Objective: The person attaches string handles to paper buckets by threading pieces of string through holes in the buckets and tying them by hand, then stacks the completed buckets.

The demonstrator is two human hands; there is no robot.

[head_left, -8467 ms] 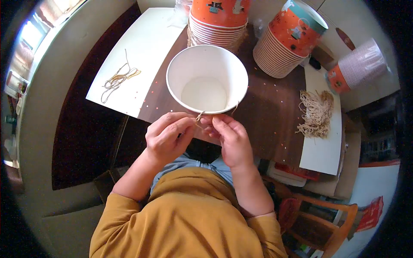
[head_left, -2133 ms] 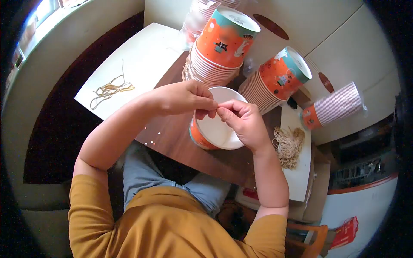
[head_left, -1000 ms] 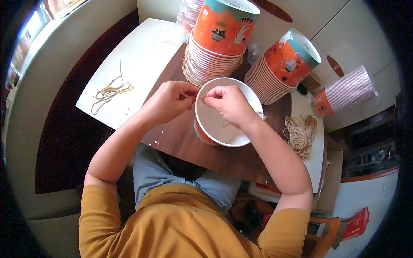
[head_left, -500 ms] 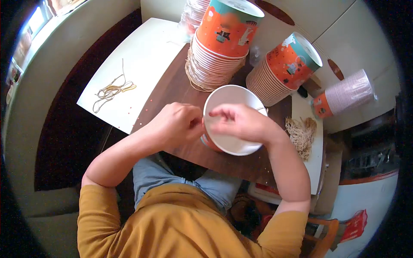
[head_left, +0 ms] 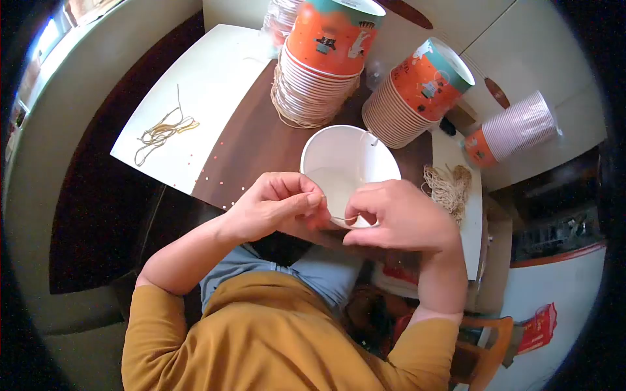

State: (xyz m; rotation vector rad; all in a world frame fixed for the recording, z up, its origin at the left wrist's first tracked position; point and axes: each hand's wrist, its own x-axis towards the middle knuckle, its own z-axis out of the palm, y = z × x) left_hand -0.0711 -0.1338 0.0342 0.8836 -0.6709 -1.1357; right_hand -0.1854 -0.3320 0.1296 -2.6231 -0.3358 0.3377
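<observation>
A paper bucket (head_left: pixel 349 146), white inside, stands with its mouth facing me. A small hole with a bit of string shows at the far right of its rim. In front of the near rim, my left hand (head_left: pixel 280 203) is closed in a pinch, thumb against the fingertips. My right hand (head_left: pixel 407 214) is curled, its fingertips closed on a thin string (head_left: pixel 342 219) that runs toward my left hand. The near side of the bucket is hidden by both hands.
Behind the bucket rise two stacks of orange printed buckets, one at the middle (head_left: pixel 332 42) and one to its right (head_left: pixel 433 78). A wrapped stack (head_left: pixel 515 127) lies tilted at far right. A string bundle (head_left: pixel 450 192) lies right; loose cords (head_left: pixel 160 135) lie on the white left side.
My right hand has come out of the bucket's mouth to its near rim. Both hands are lower, and the string between them now shows. The view has shifted slightly.
</observation>
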